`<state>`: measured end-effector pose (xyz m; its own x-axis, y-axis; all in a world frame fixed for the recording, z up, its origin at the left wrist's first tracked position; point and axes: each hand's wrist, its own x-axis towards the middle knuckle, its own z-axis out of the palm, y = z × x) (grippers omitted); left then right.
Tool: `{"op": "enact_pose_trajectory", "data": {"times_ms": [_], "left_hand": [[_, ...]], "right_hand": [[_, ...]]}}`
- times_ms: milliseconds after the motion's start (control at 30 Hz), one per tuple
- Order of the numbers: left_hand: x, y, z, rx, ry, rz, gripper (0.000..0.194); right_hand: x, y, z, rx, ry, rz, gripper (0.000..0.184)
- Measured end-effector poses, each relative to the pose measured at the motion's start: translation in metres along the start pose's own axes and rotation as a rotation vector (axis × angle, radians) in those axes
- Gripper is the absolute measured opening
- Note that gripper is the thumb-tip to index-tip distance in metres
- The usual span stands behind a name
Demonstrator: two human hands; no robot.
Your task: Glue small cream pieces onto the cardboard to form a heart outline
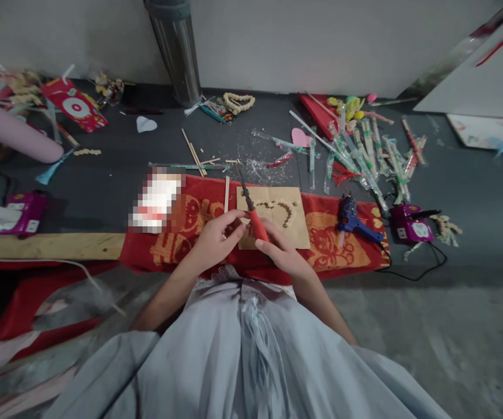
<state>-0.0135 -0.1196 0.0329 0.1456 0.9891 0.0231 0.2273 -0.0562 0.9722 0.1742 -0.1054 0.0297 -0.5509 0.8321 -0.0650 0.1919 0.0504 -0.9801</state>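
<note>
My right hand (282,249) is closed round the red handle of a slim tool (257,224); its narrow dark metal end points away from me. Whether it is a soldering iron or pliers I cannot tell. Close beside it, my left hand (223,237) has thumb and forefinger curled together by the tool; what they pinch, if anything, is too small to name. Under both hands lies a brown paper sheet (273,233) bearing a curved row of small pale pieces (286,216). The sheet rests on a red and gold patterned cloth (185,247).
A blue glue gun (356,224) lies on the cloth's right, near a purple box (411,224). A blurred-out white object (155,201) lies left. Behind are wooden sticks (193,152), wrapped chopsticks (362,157), crumbs and a tall metal flask (175,52). Another purple box (27,212) stands far left.
</note>
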Motion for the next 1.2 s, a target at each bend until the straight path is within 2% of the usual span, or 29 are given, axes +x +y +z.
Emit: {"op": "enact_pose_trajectory", "data": {"times_ms": [167, 467, 633, 1067, 1200], "left_hand": [[0.001, 0.001, -0.008, 0.051, -0.070, -0.048, 0.028], [0.009, 0.003, -0.021, 0.284, -0.108, -0.161, 0.032], [0.019, 0.006, -0.014, 0.557, -0.157, -0.152, 0.036], [0.032, 0.023, 0.010, 0.929, -0.358, -0.179, 0.035], [0.032, 0.028, 0.011, 1.024, -0.355, -0.223, 0.034]], "right_hand": [[-0.005, 0.002, -0.009, 0.050, 0.035, -0.053, 0.034], [-0.031, 0.011, -0.038, 0.096, 0.253, -0.021, 0.032], [-0.047, 0.014, -0.052, 0.061, 0.334, -0.016, 0.026], [-0.073, 0.027, -0.073, 0.034, 0.468, 0.014, 0.023], [-0.079, 0.038, -0.075, 0.020, 0.474, 0.037, 0.027]]}}
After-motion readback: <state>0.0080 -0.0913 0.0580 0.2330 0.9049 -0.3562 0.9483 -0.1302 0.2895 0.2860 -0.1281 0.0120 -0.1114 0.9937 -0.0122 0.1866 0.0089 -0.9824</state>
